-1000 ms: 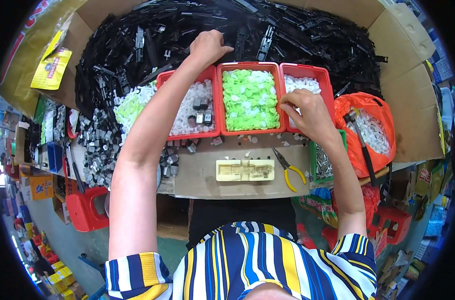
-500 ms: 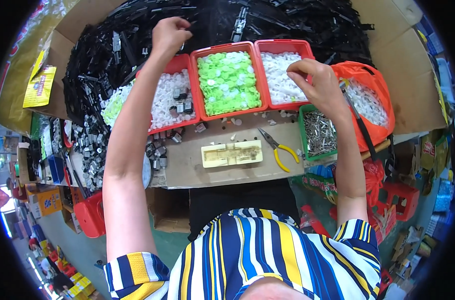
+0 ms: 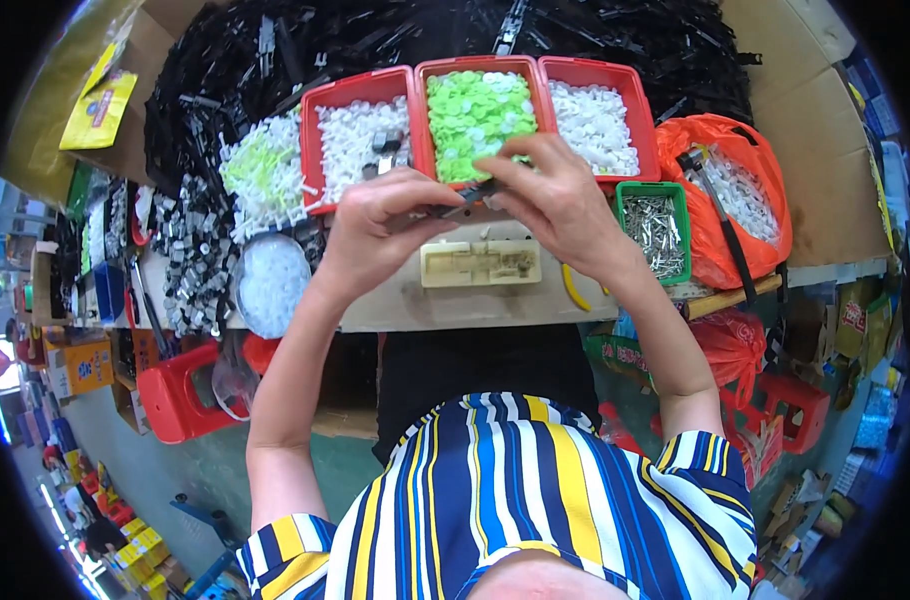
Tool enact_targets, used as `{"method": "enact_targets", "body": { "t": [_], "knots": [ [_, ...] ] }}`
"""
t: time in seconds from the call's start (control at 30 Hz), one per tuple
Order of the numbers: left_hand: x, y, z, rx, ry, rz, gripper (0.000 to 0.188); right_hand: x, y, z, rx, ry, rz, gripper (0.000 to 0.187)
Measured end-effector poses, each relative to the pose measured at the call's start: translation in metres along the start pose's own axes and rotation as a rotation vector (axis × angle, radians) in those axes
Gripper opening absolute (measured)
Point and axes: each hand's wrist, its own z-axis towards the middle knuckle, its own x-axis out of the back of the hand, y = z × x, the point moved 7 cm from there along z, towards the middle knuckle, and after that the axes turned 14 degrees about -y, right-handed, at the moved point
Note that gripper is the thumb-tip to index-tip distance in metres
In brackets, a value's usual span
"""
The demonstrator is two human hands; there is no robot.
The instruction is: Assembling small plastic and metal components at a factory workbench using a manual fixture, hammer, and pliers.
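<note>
Above the front of the worktable, my left hand [image 3: 385,232] and my right hand [image 3: 563,205] are close together. Between their fingertips they hold a small dark, narrow part [image 3: 463,203], partly covered by the fingers, so its exact kind does not show. Just below it lies a cream rectangular block [image 3: 480,266] with a hollowed middle. Beyond my hands stand red bins: green discs [image 3: 475,105] fill the middle one, small white pieces [image 3: 590,125] the right one. White pieces and a few metal-and-black bits [image 3: 386,141] lie in the left one.
A heap of black parts [image 3: 375,40] covers the back. To the right are a green box [image 3: 687,240] of metal pins, an orange bag [image 3: 710,262] and yellow-handled pliers [image 3: 575,290] half behind my right hand. A round tub [image 3: 275,288] and loose metal parts [image 3: 190,270] are at left.
My left hand has come back from the black heap, and my right hand from the right bin. They now meet in front of the bins, holding the dark part. The view has shifted.
</note>
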Motion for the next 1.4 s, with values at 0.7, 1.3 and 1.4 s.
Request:
{"method": "enact_targets", "body": {
  "t": [0.7, 1.3, 1.4],
  "knots": [
    [-0.020, -0.052, -0.090, 0.298, 0.339, 0.660, 0.027, -0.075, -0.044, -0.046, 0.085, -0.375, -0.279, 0.032],
    [-0.031, -0.064, -0.074, 0.311, 0.403, 0.666, 0.027, -0.072, -0.050, -0.039, 0.197, -0.423, -0.394, 0.033],
    [-0.035, -0.070, -0.073, 0.310, 0.389, 0.681, 0.024, -0.078, -0.053, -0.041, 0.247, -0.399, -0.474, 0.034]
  ]
}}
